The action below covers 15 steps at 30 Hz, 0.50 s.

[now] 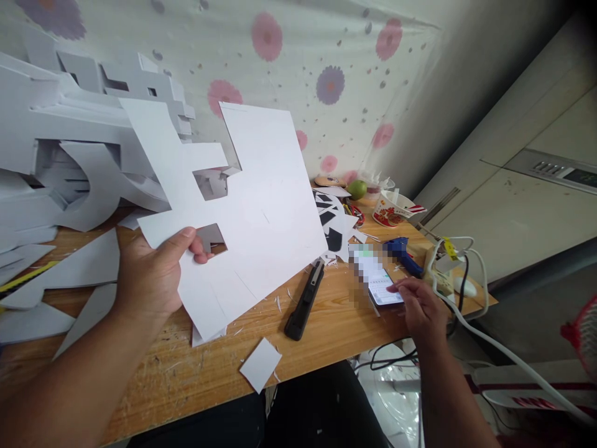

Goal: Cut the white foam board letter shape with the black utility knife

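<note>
My left hand (156, 270) is closed on a white foam board sheet (270, 186), its thumb on the front and fingertips showing through a square cut-out. The sheet is tilted up above the table, with stepped notches along its left side. My right hand (420, 308) is over a smartphone (387, 289) lying on the table, a finger at its lit screen. That hand holds nothing; its fingers are partly bent. Part of the phone is blurred out. Between the hands lies a black utility knife (304, 305). A small white square piece (260, 365) rests near the front edge.
White cut board pieces (88, 186) are piled at the left. A blue glue gun (403, 255), a paper noodle bowl (394, 208), a green fruit (357, 189) and white cables (504, 348) are at the right. Scraps litter the wooden table (186, 386).
</note>
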Tool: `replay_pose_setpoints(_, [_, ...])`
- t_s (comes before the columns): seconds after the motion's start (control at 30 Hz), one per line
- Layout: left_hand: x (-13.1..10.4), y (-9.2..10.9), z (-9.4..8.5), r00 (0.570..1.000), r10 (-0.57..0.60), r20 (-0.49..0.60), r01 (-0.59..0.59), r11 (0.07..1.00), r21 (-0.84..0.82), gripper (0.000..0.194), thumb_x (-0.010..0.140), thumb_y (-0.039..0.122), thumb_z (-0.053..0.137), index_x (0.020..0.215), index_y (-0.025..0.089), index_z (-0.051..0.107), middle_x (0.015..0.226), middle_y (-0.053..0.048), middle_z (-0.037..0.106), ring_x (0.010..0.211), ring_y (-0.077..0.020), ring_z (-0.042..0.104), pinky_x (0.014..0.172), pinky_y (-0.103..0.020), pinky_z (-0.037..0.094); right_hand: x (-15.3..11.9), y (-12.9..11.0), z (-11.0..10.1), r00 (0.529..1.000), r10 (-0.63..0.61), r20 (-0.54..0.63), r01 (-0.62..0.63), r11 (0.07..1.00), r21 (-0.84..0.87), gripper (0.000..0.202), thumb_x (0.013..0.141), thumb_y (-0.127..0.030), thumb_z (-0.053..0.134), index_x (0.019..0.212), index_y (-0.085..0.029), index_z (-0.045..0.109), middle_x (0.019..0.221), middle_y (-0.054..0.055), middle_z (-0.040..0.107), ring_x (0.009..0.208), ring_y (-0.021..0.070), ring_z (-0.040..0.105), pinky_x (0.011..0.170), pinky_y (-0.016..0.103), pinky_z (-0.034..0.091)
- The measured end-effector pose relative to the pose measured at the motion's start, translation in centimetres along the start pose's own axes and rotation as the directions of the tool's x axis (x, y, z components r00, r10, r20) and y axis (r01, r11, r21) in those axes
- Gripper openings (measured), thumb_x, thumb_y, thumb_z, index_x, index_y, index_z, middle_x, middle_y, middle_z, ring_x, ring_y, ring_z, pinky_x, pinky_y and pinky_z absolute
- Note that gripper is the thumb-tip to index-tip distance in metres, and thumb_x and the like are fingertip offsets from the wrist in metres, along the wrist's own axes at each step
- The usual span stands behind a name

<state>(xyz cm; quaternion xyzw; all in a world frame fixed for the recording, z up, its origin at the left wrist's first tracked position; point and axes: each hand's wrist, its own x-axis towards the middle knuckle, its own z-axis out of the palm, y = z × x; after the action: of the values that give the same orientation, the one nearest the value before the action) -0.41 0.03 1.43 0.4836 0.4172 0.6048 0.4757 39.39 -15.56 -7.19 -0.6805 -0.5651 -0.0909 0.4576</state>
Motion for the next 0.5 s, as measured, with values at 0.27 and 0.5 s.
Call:
replay_pose_setpoints(0.27, [0.1, 0.0, 0.0, 0.999, 0.028, -0.028, -0.028, 1.0, 0.011, 0.023, 0.073, 0.034, 0.068, 0.053, 0.03, 0.058, 0.056, -0.001, 0.049, 0.053, -0.0207, 0.048, 0.055, -0.041, 0.048, 0.0, 1.0, 0.1, 0.999, 0.036, -0.007, -0.037, 0.997, -0.067, 0.022, 0.087, -0.034, 0.053, 0.075, -0.021, 0.066, 0.076, 0.005, 0.069, 0.076, 0.0231, 0.062, 0.071, 0.038, 0.047])
replay_pose_setpoints(0.5, [0.2, -0.2, 0.0, 0.999, 0.002, -0.044, -0.002, 1.0, -0.013, 0.022, 0.071, 0.035, 0.071, 0.053, 0.029, 0.059, 0.055, 0.0, 0.049, 0.054, -0.0204, 0.048, 0.052, -0.039, 0.044, 0.6, -0.3, 0.2, 0.99, -0.088, 0.108, 0.089, 0.996, -0.002, 0.018, 0.089, -0.033, 0.052, 0.083, -0.024, 0.066, 0.084, 0.003, 0.072, 0.089, 0.0224, 0.063, 0.082, 0.039, 0.049])
